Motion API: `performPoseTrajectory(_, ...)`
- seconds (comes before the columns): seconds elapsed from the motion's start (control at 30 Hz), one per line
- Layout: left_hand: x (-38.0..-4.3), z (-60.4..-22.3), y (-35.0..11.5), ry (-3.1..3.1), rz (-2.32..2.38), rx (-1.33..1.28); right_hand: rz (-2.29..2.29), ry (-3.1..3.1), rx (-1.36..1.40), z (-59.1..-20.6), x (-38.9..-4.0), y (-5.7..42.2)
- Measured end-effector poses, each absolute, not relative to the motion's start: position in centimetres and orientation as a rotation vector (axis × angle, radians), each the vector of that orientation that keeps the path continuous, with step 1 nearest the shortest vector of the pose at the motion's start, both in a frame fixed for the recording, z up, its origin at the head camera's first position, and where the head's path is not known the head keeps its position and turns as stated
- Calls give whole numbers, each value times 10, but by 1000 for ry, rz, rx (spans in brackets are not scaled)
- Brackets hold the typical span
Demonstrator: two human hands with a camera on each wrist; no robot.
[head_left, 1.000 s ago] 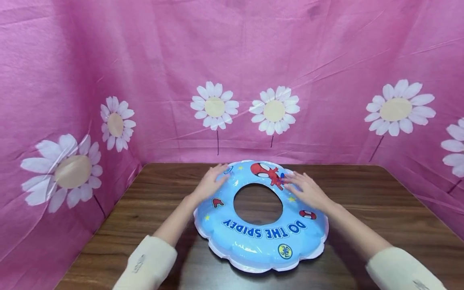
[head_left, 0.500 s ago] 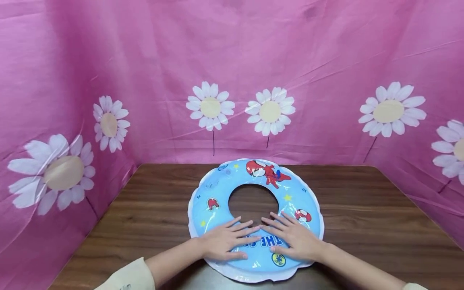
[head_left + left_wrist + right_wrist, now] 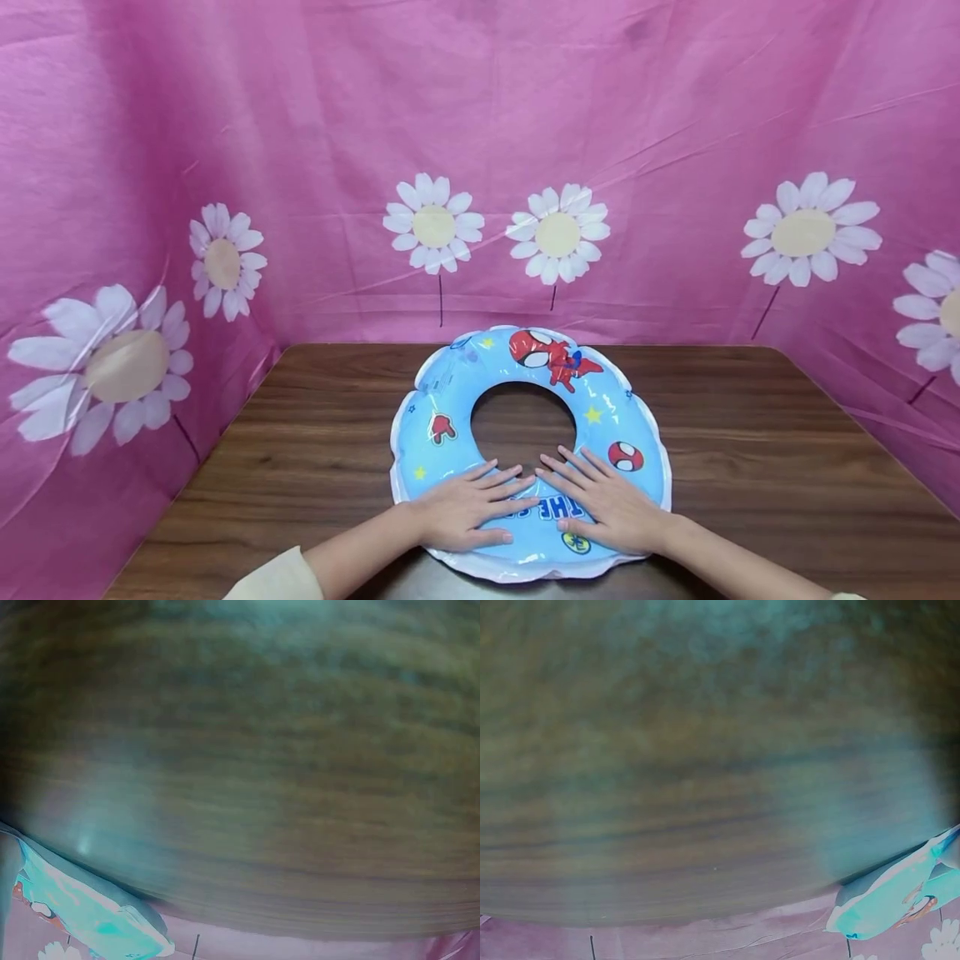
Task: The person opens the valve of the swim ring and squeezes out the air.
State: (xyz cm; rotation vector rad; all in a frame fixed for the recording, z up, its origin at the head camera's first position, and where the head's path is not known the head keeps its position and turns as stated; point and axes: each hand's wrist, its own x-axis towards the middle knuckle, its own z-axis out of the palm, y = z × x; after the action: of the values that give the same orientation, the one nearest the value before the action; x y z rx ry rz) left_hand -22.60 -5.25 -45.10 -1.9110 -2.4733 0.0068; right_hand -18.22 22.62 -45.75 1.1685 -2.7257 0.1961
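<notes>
A light-blue inflated swim ring (image 3: pixel 442 392) with a white scalloped edge, red cartoon figures and blue lettering lies flat on the wooden table. On its near-left part rests my left hand (image 3: pixel 468 507), fingers straight and spread, fingertips by the central hole. My right hand (image 3: pixel 611 508) lies flat on the near-right part in the same way, covering some of the lettering. The two hands' fingertips nearly meet. In the left wrist view the swim ring (image 3: pixel 90 911) shows at the lower left; in the right wrist view the swim ring (image 3: pixel 889 900) appears at the lower right.
The brown wooden table (image 3: pixel 750 467) spreads out on both sides of the ring. Behind and beside it hangs a pink curtain (image 3: pixel 480 100) printed with white daisies. Both wrist views show mostly blurred tabletop.
Both hands have come back from the ring's far sides to its near part and now lie flat there. Over the last half second hands and ring have hardly moved.
</notes>
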Motion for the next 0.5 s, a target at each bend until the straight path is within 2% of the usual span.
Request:
performPoseTrajectory(0.3,-226,-447,-52,-2449,64,-1936,290,-2756,1089,-454,-177,225)
performPoseTrajectory(0.5,-222,-446,-61,-2386,90,-2017,573,-2892,1064,-436,-164,217)
